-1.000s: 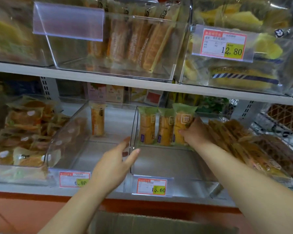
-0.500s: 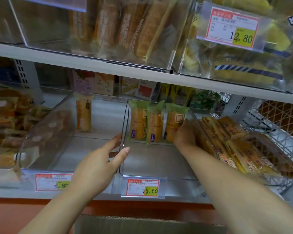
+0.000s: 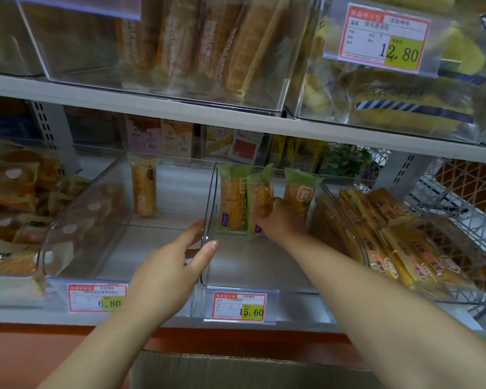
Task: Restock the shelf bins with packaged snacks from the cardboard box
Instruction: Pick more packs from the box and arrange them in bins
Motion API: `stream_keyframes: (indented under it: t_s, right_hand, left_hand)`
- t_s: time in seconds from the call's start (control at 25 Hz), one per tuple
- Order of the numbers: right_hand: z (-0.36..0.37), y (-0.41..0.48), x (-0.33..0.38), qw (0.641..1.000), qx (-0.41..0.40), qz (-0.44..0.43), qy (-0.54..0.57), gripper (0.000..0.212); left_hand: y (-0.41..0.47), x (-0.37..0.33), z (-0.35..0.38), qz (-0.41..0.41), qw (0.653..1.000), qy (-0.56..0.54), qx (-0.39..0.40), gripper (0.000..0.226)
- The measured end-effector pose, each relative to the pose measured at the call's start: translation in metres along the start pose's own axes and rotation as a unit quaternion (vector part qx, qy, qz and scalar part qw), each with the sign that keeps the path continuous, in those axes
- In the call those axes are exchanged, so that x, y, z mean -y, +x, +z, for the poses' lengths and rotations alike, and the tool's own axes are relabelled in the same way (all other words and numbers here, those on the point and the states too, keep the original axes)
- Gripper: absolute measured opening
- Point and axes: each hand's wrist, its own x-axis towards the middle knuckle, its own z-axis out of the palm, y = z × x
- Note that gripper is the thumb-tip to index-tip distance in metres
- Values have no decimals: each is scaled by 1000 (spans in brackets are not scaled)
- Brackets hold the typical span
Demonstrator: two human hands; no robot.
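Observation:
Three green-topped snack packs stand at the back of a clear bin [image 3: 208, 276] on the lower shelf. My right hand [image 3: 282, 220] reaches deep into that bin and grips the middle green pack [image 3: 260, 197], which leans to the right. The left green pack [image 3: 232, 200] and the right green pack [image 3: 299, 192] stand upright beside it. My left hand [image 3: 169, 265] pinches the bin's left wall, thumb inside and fingers outside. The cardboard box [image 3: 236, 369] shows only its top edge at the bottom of the view.
A neighbouring clear bin [image 3: 76, 220] on the left holds one upright pack [image 3: 145, 189]. A wire basket [image 3: 460, 209] of yellow packs sits on the right. Price tags [image 3: 239, 307] line the shelf edge. The upper shelf [image 3: 180, 113] carries more filled clear bins overhead.
My right hand has shifted left from the rightmost green pack to the middle one, which now leans. My left hand stays on the bin wall.

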Motion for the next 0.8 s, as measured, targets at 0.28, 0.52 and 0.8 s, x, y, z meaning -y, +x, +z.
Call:
stream_keyframes:
  t_s: [0.28,0.52,0.8]
  right_hand:
    - [9,9,6,992,-69,79,-72,49]
    - [14,-3,-19,998,65,19,-1,50]
    - [-10,-8,-34,998,-8,24,64,101]
  left_hand:
    - [2,2,3,7,1000,-2,-7,52]
    - [1,3,0,13,1000,1,-5,53]
    - [1,1,0,19,1000,-24,7,57]
